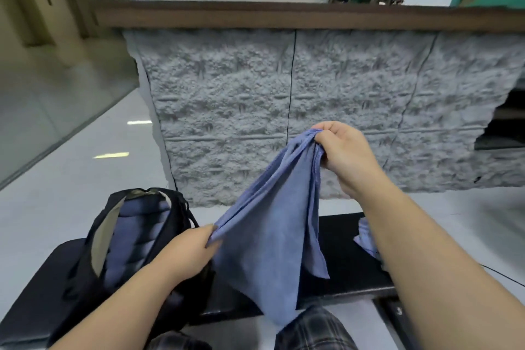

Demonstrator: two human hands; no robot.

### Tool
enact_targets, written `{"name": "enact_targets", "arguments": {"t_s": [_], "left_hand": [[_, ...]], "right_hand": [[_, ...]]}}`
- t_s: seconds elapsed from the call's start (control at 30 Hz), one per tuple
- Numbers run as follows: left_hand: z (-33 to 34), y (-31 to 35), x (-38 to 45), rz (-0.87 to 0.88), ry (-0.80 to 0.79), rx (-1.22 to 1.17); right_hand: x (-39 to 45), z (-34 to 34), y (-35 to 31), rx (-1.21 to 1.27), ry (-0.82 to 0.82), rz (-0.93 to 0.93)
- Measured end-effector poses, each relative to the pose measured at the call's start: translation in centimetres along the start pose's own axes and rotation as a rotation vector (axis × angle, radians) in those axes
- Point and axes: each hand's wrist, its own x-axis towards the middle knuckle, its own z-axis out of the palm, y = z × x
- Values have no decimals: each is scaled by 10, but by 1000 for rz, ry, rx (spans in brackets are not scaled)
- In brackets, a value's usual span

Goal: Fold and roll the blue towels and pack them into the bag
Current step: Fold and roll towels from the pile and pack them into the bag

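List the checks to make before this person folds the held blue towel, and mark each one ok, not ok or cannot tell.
1. Left hand pinches the towel: ok.
2. Right hand grips its raised edge: ok.
3. Towel spread flat: not ok, it hangs bunched.
4. Bag open: ok.
5. Room left in bag: cannot tell.
6. Another towel on the black bench: ok.

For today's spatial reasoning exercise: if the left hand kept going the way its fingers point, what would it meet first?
Most likely the blue towel itself: the left hand points right and pinches its lower corner, so cloth lies immediately ahead. Depth beyond is unclear.
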Motion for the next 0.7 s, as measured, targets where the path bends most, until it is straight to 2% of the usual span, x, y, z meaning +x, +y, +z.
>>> {"name": "enact_targets", "arguments": {"t_s": [0.2,0.27,0.4,0.47,0.53,0.63,0.7], "left_hand": [[-51,5,-22,34,106,78],[-71,7,-32,66,156,120],[-115,3,-48,106,208,240],[-135,3,-56,173,322,283],[-154,7,-63,181,438,332],[-175,16,-72,224,509,459],[-189,22,-77,375,505,525]], "right_hand": [[-17,-30,-25,-62,110,-37],[-21,-39,-32,-171,145,-69],[-33,-56,-46,-691,87,-219],[-40,-66,-51,-947,39,-267],[-43,-72,-55,-1094,25,-234],[-48,-71,-58,-1177,-23,-126],[-50,-66,-59,-1092,-18,-107]]}}
